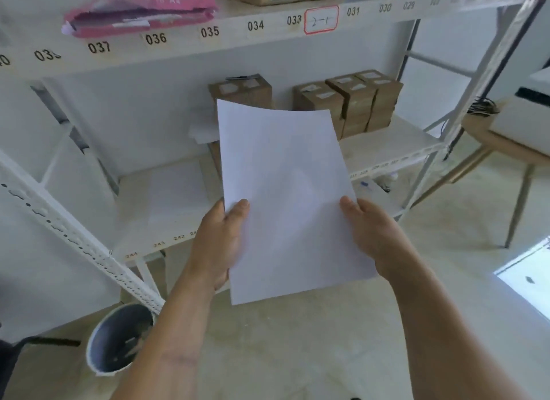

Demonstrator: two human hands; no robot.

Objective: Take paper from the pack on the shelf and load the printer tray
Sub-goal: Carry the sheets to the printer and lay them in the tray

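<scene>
Before shelf | left hand, right hand both clasp one paper stack | 1 pink pack

The fingers of both hands lay hidden behind the white paper; only the thumbs showed on its front, so whether it was one sheet or several could not be told. The paper also covered part of the cardboard box on the lower shelf. The pink pack bore lettering too blurred to read (only "A4" seemed legible). At the right edge a white machine on the wooden table was cut off.
</scene>
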